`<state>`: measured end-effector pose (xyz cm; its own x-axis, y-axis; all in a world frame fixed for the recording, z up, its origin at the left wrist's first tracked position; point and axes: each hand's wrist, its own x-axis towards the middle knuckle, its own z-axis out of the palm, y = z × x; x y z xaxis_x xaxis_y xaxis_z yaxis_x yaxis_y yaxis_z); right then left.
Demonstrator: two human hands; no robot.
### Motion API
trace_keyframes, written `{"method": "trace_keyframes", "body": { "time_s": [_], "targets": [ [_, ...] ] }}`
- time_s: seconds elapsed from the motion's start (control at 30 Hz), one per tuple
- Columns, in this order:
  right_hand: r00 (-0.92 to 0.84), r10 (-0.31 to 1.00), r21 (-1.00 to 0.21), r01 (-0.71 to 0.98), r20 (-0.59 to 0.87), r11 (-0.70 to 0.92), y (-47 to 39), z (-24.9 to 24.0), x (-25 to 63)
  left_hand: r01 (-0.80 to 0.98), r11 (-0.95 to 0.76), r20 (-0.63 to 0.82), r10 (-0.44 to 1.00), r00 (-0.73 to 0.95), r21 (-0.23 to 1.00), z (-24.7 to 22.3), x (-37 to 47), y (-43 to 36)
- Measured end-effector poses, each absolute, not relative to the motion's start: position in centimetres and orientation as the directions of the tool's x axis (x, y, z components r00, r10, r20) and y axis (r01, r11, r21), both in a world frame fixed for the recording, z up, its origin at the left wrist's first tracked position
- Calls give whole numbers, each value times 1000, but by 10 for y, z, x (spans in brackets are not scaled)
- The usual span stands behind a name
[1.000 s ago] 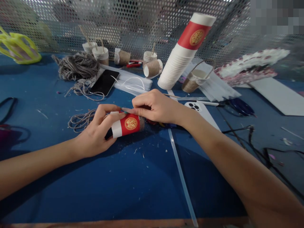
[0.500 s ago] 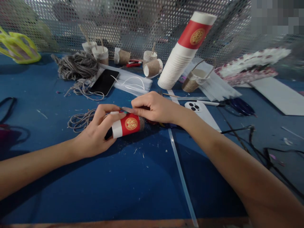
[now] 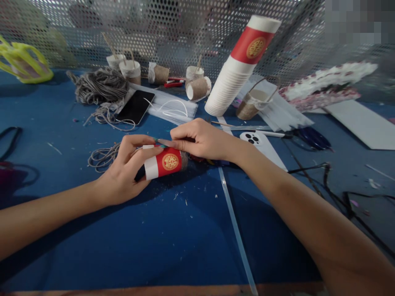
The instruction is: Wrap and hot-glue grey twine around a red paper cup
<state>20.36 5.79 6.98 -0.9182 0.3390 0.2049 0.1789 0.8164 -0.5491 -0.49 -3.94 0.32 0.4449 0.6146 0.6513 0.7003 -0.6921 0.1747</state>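
A white paper cup [image 3: 152, 167] with a red band and gold emblem lies on its side, its base end wound with grey-brown cord [image 3: 184, 160]. My left hand [image 3: 123, 172] is wrapped round the cup from the left, thumb below and fingers on top. Against the cup's upper edge, beside the cord winding, my right hand [image 3: 200, 139] presses with curled fingers and an extended thumb. Whatever is pinched inside the right hand is hidden. Loose grey cord [image 3: 103, 158] lies in loops behind my left hand.
A leaning stack of paper cups [image 3: 230, 84] stands at the back, near several cord-wrapped cups [image 3: 199, 88]. A grey cord bundle [image 3: 98, 84] and black phone [image 3: 135, 107] lie back left. A white phone [image 3: 265, 152], a clear glue stick [image 3: 236, 230] and black cables [image 3: 336, 197] are to the right.
Both hands keep almost the same place and grip. The cup has shifted very slightly to the left, and the left fingertips have moved a little on it.
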Motion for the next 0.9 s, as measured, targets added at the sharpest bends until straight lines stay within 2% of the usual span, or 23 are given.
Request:
{"method": "trace_keyframes", "body": {
  "time_s": [0.47, 0.7, 0.9],
  "targets": [
    [-893, 378, -580, 177, 245, 795, 60, 69, 205, 720, -672, 637, 633, 439, 172, 5, -4, -41],
    [-734, 604, -623, 322, 310, 712, 60, 71, 209, 733, -661, 662, 623, 416, 161, 3, -4, -41],
    [-661, 703, -762, 305, 262, 571, 62, 73, 210, 764, -601, 688, 657, 308, 233, 3, -3, -37]
  ]
}}
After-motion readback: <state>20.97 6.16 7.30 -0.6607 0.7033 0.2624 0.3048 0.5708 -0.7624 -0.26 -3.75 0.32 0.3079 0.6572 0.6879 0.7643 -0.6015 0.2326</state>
